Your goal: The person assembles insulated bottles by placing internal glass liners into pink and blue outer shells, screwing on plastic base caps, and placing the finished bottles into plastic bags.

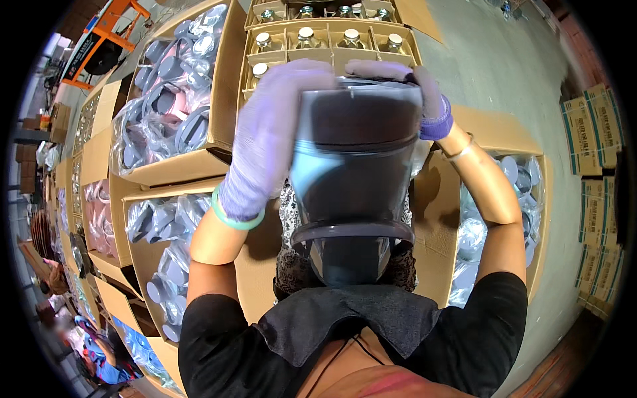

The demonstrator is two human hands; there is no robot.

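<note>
A large, dark, shiny vessel [358, 132], partly see-through, stands between my hands in front of my chest. Its wide end is away from me, and a grey band or handle [352, 229] crosses the end nearest my body. My left hand [269, 132], in a pale purple knit glove, wraps round its far left side. At the far right corner, my right hand [424, 93], in a matching glove, has its fingers bent over the edge. Most fingertips are hidden behind the vessel. Just beyond my hands is a divided carton [332, 56] of clear glass bottles with white caps [352, 34].
Cartons [222, 149] with plastic-wrapped grey and pink handled parts [169, 99] stand on the left. Another carton [539, 252] of bagged grey parts lies by my right arm. Closed boxes [597, 132] are stacked far right. An orange frame [106, 40] stands far left, with a person [106, 355] lower left.
</note>
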